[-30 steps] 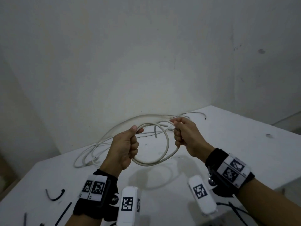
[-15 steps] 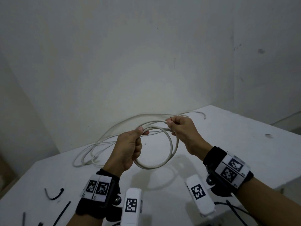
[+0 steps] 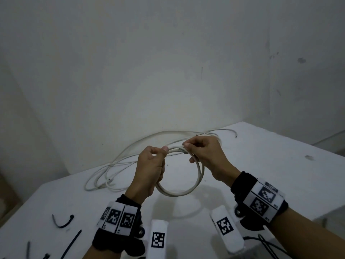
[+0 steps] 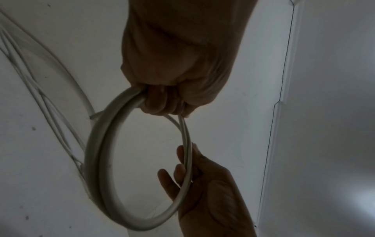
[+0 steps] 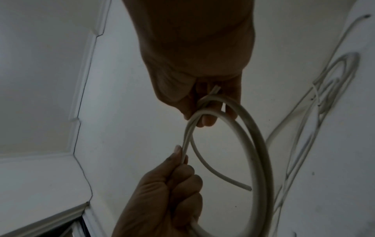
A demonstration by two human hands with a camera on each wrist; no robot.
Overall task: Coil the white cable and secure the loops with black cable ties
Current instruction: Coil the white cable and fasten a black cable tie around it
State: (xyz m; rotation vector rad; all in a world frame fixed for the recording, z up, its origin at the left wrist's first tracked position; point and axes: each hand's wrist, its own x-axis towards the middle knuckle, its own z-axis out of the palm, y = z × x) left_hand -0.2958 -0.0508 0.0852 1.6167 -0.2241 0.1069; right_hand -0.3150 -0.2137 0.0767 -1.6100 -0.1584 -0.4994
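Observation:
A round coil of white cable (image 3: 198, 176) (image 4: 95, 160) (image 5: 261, 144) hangs in the air between both hands, above the white table (image 3: 261, 165). My left hand (image 3: 152, 165) (image 4: 172, 89) grips the coil's left side in a fist, thumb on top. My right hand (image 3: 202, 153) (image 5: 205, 99) pinches the strands at the coil's top right. A short free cable end (image 5: 246, 187) sticks into the loop. The loose rest of the cable (image 3: 119, 165) trails over the table toward the wall. Black cable ties (image 3: 62, 222) lie at the near left.
More black ties (image 3: 71, 243) lie by the table's near left edge. A thin black cord (image 3: 268, 245) runs at the near right. The wall (image 3: 168, 71) stands close behind the table, and the table's right edge (image 3: 317, 144) drops off.
The hands have moved closer together and a little left; the right hand has brought a further strand onto the coil, which is now tighter and rounder.

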